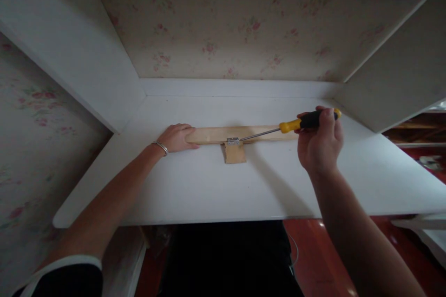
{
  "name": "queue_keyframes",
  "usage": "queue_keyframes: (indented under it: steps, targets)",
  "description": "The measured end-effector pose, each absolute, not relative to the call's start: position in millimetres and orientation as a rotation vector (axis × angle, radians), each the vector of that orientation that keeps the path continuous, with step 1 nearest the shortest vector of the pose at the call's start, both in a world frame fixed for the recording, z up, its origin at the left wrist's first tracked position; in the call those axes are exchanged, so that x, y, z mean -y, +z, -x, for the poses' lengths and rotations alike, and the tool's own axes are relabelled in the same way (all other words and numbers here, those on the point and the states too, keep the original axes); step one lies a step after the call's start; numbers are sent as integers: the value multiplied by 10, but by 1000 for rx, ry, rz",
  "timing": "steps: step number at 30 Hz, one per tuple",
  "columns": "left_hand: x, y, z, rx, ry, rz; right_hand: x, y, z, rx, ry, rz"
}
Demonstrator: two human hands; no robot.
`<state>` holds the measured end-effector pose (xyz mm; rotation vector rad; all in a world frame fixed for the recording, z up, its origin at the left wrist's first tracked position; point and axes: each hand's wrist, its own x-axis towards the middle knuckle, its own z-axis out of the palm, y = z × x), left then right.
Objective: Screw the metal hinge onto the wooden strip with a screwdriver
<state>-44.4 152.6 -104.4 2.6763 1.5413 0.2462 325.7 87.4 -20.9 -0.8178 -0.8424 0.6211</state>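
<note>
A long pale wooden strip (209, 135) lies across the white desk. My left hand (177, 138) grips its left end, thumb on the near side and fingers on the far side. A small metal hinge (232, 140) joins the strip's near edge to a short wooden block (235, 153), which lies toward me. In my right hand (322, 139) is a screwdriver (291, 125) with a yellow and black handle, held tilted. Its shaft slants down to the left, and the tip meets the right side of the hinge. Any screw under the tip is too small to make out.
The white desktop (195, 190) runs to a raised back ledge (240, 88). White side panels (400, 65) stand left and right, with flowered wallpaper (240, 32) behind. Below the front edge lies a reddish floor (310, 255), with a thin cable (295, 248) hanging near my legs.
</note>
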Motion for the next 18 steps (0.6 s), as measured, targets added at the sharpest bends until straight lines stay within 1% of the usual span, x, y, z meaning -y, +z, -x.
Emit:
queue_keyframes:
  steps: [4,8,11,16,18]
  targets:
    - [-1475,-1028,426,-1627,381,-2679,-909,-192,-3117,1059,565,907]
    - [-1179,-938,153,-1579,714,-2591,-1040,-163,-2986,1283,482,990]
    - [-933,-909,-208,-1548,954,-2234,-1181,-133,-2855,1393,459,1013]
    - [-842,-1045,-729,-1510,851,-1440,-1391,-97,-2626,1491,398,1026]
    - [-881,-1109,-821,-1495,876,-1261,-1454,-95,-2560,1500,365,1046]
